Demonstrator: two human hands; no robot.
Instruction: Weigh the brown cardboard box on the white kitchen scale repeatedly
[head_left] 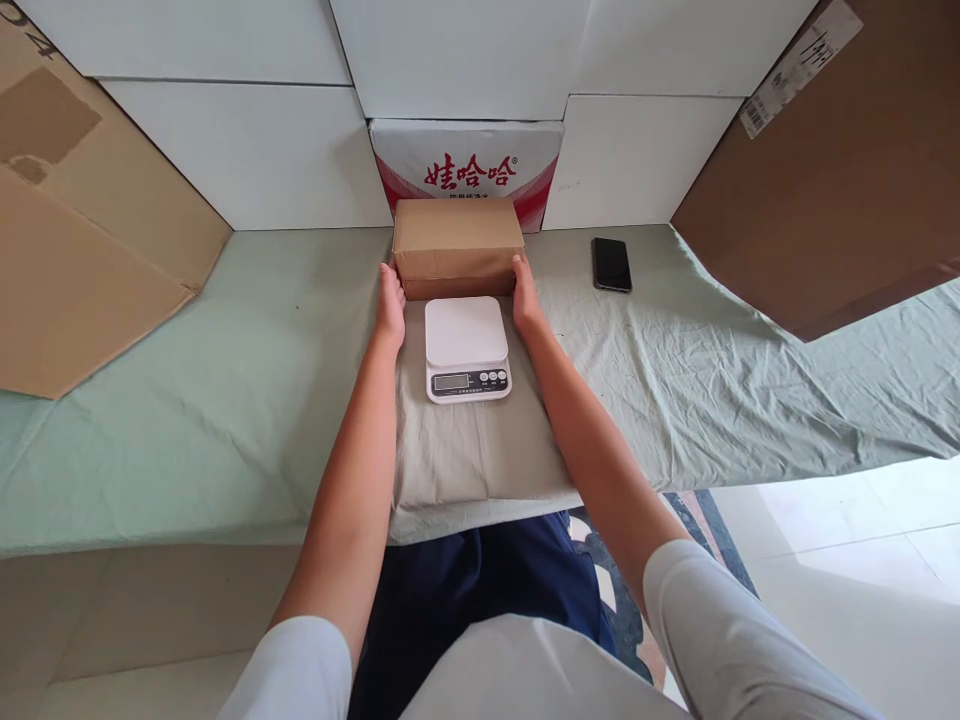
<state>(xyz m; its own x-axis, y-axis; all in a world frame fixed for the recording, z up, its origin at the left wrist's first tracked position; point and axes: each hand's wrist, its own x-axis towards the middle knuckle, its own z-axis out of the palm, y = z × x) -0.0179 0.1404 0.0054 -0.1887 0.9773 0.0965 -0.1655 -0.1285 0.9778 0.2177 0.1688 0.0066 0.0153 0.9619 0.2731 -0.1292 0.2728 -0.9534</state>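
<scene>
To the left of your left hand (391,305) the desk (187,440) has open room, as far as the large cardboard panel (112,240). This hand is half open, its palm at the left side of the small box (457,240). The step appears to be holding this box between both hands; whether it is lifted, I cannot tell. The white scale (466,335) is between your forearms, just nearer to you. Your right hand (526,297), also half open, grips the other side. Moving the box would call for even pressure and care over the scale's edge. Right of it lies the phone (611,265), apart.
</scene>
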